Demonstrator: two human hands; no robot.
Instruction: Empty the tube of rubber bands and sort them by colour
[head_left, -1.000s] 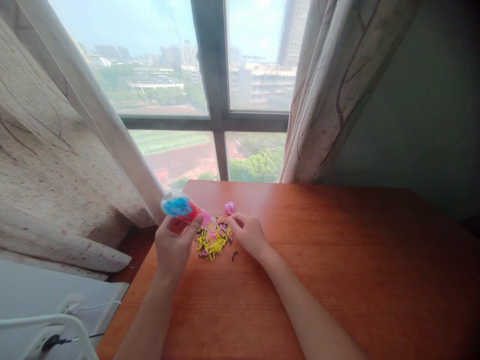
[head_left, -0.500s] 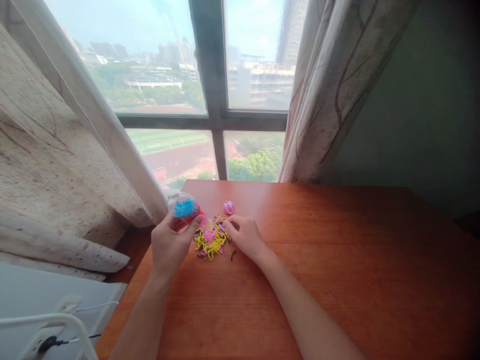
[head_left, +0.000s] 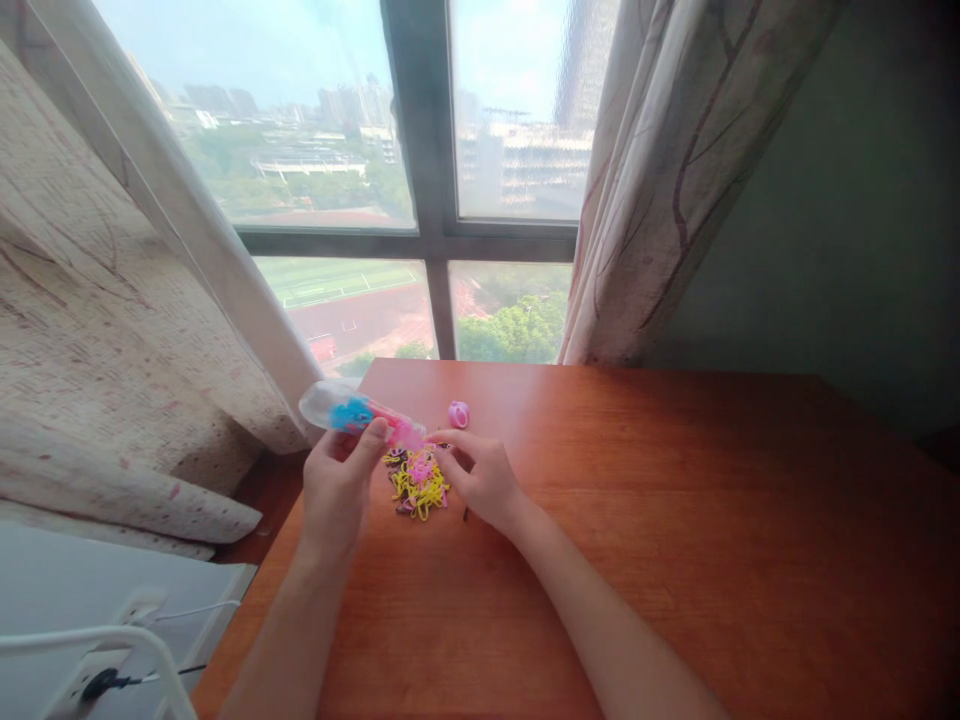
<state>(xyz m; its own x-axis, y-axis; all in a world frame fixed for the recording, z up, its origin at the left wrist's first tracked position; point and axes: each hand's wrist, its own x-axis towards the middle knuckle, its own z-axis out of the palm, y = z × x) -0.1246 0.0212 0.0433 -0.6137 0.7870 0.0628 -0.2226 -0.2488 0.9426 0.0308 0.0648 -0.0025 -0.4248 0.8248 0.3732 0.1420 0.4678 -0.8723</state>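
My left hand is closed round a clear plastic bottle lying nearly level, its mouth pointing right; blue and pink elastic bands show inside it. My right hand is pinched at the bottle's mouth, right above a small heap of yellow, pink and dark elastic bands on the wooden table. What the fingertips pinch is too small to make out. A small pink cap lies on the table just beyond the heap.
A window with a dark frame rises behind the table. Patterned curtains hang at the left and right. A white surface with cables and a socket sits lower left, beside the table's left edge.
The bottle has tipped from more upright to nearly level, its mouth now toward the right hand. My right hand has drawn in from the heap's far side to the bottle's mouth.
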